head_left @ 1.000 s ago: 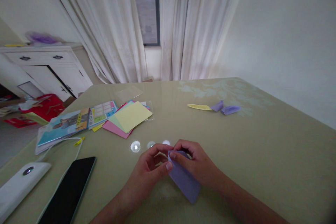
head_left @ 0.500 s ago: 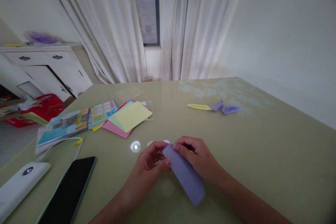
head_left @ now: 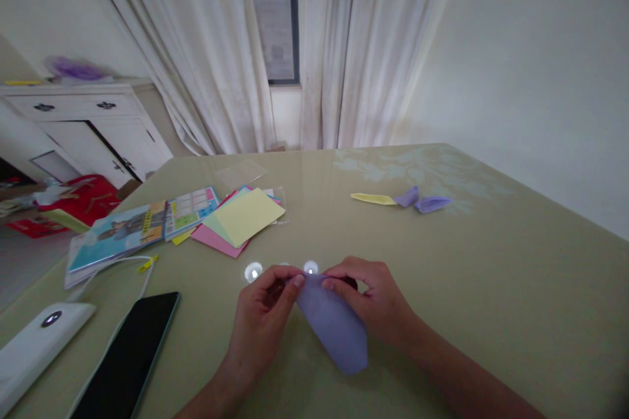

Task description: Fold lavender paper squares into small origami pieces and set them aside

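Observation:
A folded strip of purple paper (head_left: 334, 327) is held between both hands above the table, its pointed lower end hanging toward me. My left hand (head_left: 265, 314) pinches the upper left corner between thumb and forefinger. At the upper right edge, my right hand (head_left: 371, 294) pinches the same paper with its thumb on top. Farther off to the right lie a folded yellow paper strip (head_left: 373, 199) and small purple folded pieces (head_left: 432, 204), apart from my hands.
Loose coloured sheets (head_left: 250, 216) are fanned out at the left, beside booklets (head_left: 118, 236). A black phone (head_left: 130, 357) and a white power bank (head_left: 42, 353) with a cable lie near left on the glossy table (head_left: 491, 288). Curtains (head_left: 373, 46) hang behind.
My left hand has moved left and up to the paper's top corner. The purple paper has turned to show a wider face, and its lower end has shifted left.

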`<move>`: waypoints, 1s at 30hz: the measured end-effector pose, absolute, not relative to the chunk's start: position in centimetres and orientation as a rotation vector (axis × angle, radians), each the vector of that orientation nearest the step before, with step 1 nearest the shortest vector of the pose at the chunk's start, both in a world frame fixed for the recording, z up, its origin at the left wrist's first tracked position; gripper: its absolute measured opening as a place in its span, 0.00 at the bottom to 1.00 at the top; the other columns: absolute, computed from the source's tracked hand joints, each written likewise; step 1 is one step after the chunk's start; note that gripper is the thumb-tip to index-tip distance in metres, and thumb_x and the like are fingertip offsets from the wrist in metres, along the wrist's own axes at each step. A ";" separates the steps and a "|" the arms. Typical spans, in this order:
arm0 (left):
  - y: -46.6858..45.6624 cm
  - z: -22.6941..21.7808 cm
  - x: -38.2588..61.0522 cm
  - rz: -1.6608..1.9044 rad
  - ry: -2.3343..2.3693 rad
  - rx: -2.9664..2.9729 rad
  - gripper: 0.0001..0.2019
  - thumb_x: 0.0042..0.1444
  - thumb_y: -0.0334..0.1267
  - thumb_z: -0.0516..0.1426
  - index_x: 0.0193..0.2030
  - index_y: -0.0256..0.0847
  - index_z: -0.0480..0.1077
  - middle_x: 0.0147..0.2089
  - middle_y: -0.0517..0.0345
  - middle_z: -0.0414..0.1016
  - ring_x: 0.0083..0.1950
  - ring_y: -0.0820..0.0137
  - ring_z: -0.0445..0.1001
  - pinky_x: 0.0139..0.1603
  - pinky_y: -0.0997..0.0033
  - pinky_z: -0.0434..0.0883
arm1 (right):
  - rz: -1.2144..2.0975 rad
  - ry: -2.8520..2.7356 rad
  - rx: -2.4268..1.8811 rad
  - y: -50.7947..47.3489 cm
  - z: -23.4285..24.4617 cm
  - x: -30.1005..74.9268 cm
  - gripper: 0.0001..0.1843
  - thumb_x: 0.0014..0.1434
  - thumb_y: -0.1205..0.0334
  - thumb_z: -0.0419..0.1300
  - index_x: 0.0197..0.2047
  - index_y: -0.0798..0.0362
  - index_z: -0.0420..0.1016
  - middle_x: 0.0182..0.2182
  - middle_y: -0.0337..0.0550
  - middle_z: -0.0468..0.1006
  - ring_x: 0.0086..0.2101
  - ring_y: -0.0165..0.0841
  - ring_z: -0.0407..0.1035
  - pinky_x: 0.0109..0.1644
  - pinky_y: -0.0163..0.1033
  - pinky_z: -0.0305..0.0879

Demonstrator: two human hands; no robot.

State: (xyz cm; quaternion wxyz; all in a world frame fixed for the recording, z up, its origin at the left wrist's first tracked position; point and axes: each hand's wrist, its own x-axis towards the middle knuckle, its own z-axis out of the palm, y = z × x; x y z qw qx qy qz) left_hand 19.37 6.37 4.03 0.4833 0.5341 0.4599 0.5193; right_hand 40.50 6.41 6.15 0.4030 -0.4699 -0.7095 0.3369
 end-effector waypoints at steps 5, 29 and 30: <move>6.2 3.4 19.0 1.274 1.151 1.478 0.09 0.61 0.44 0.69 0.44 0.45 0.84 0.40 0.55 0.85 0.41 0.64 0.83 0.42 0.70 0.79 | 0.707 -1.931 -1.101 6.4 6.1 40.6 0.14 0.74 0.54 0.62 0.44 0.49 0.88 0.33 0.42 0.87 0.34 0.35 0.77 0.40 0.38 0.68; 8.2 2.8 17.8 0.727 1.381 2.011 0.05 0.63 0.36 0.61 0.43 0.45 0.78 0.28 0.62 0.77 0.28 0.66 0.73 0.32 0.70 0.62 | 0.418 -2.536 -1.108 6.2 4.4 39.9 0.20 0.67 0.46 0.70 0.52 0.52 0.80 0.49 0.48 0.83 0.45 0.43 0.74 0.52 0.46 0.70; 8.4 3.0 17.4 0.665 1.326 2.048 0.05 0.64 0.36 0.60 0.44 0.45 0.78 0.29 0.62 0.77 0.29 0.66 0.73 0.32 0.70 0.62 | 0.401 -2.590 -1.117 6.2 4.4 39.8 0.19 0.67 0.46 0.70 0.51 0.52 0.80 0.48 0.48 0.84 0.45 0.43 0.74 0.52 0.46 0.70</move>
